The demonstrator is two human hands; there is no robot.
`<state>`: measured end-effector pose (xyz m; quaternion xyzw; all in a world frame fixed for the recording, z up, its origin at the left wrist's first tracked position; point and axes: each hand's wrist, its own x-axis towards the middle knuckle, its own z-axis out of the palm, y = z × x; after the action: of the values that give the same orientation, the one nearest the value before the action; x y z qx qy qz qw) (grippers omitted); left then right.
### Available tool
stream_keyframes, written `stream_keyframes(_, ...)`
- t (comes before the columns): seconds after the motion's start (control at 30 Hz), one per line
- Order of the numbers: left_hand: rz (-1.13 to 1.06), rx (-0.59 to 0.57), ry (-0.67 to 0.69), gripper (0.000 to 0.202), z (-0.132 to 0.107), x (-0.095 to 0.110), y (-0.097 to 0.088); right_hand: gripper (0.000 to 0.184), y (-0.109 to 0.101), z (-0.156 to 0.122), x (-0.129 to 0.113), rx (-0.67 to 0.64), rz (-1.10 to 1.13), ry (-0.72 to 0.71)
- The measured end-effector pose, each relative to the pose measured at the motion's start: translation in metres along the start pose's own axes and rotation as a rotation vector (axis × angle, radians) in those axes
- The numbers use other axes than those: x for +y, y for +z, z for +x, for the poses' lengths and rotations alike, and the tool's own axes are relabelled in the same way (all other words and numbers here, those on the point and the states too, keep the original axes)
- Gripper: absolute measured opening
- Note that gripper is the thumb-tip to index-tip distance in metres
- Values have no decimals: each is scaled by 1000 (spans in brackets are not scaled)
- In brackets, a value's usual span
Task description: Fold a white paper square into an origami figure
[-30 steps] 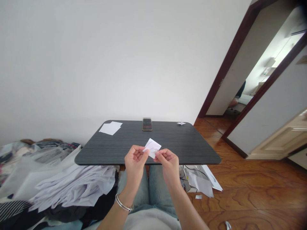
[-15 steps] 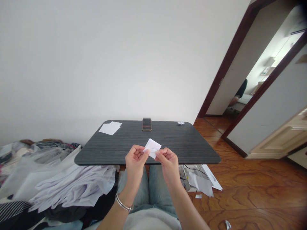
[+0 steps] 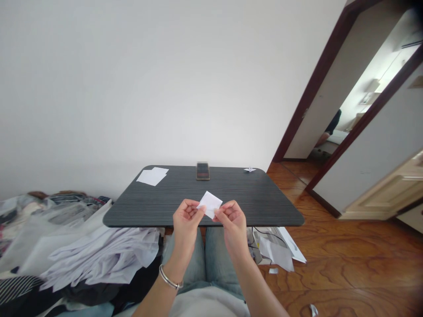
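A small folded piece of white paper (image 3: 210, 203) is held up in front of me, over the near edge of the dark table (image 3: 172, 207). My left hand (image 3: 187, 220) pinches its left corner with thumb and forefinger. My right hand (image 3: 231, 220) pinches its right side, fingers closed. A silver bracelet (image 3: 169, 280) is on my left wrist.
On the table's far side lie loose white sheets (image 3: 152, 176), a phone (image 3: 202, 171) and a small folded paper figure (image 3: 250, 169). Piled clothes and paper (image 3: 79, 251) lie on the left. Scattered sheets (image 3: 277, 251) cover the wooden floor. An open doorway (image 3: 346, 119) is at right.
The paper has been pressed a little flatter between my fingers, and my right hand's thumb has shifted slightly up. Nothing else moved.
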<state>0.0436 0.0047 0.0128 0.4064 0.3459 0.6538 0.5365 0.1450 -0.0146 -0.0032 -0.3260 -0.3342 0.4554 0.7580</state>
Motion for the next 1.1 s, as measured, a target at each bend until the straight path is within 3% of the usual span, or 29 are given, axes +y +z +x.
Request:
stream_keyframes(0.17,24,-24,-6,22,2,2,-1,35,-2,1,-1,-48,-22,42)
stream_keyframes(0.33,84,-84,-29,21,3,7,-3,21,-4,4,0,-97,-177,129)
stream_keyframes(0.57,80,-144,-72,19,3,11,-7,22,-4,4,0,-61,-195,103)
stream_keyframes(1.1,78,-166,-37,29,0,15,-8,24,-2,2,-2,-42,-212,80)
